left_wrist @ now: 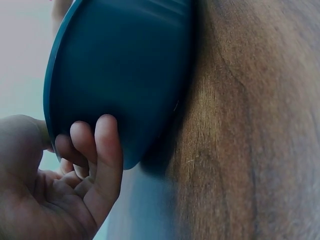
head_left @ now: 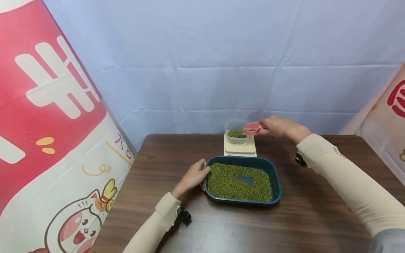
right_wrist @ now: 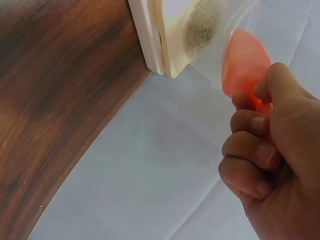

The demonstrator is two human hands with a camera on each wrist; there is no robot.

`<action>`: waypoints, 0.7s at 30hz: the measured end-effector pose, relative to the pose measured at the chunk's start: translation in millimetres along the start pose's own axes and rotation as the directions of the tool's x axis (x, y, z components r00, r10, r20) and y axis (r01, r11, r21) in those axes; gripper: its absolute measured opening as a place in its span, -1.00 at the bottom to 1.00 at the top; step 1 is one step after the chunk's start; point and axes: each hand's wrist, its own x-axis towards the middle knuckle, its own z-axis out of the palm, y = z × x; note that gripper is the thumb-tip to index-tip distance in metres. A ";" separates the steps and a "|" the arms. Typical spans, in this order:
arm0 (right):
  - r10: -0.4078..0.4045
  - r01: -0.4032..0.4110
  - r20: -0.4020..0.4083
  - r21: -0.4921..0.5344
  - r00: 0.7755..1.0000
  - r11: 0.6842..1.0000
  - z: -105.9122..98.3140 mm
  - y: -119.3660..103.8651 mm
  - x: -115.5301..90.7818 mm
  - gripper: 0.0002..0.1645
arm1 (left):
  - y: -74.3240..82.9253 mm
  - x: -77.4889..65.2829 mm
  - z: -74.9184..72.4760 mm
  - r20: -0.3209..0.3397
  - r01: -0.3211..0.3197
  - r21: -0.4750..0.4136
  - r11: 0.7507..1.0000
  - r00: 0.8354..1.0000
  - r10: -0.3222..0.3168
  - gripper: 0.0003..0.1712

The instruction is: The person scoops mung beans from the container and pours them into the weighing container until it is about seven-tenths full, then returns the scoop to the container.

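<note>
My right hand (head_left: 276,126) grips the handle of a pink scoop (head_left: 252,127), which carries some green beans. The scoop's front reaches over the rim of a clear plastic bowl (head_left: 232,125) that has green beans in its bottom. Under the bowl is a pale kitchen scale (head_left: 240,147). In the right wrist view the fingers curl round the handle of the scoop (right_wrist: 246,65). With thumb and fingers my left hand (head_left: 194,174) holds the left rim of a dark blue tub (head_left: 277,182) spread with green beans. The left wrist view shows fingertips against the tub's outer wall (left_wrist: 125,65).
The tub and scale stand on a dark brown wooden table (head_left: 240,228), the scale near its back edge. Behind hangs a pale cloth (head_left: 221,88). A printed red and white sheet (head_left: 41,105) hangs at the left.
</note>
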 end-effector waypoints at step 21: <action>-0.025 0.024 -0.009 -0.061 1.000 0.998 -5.0 -4.9 0.5 -0.85 | -1.1 3.1 2.7 0.005 0.007 -0.020 1.000 1.000 -0.007 -0.73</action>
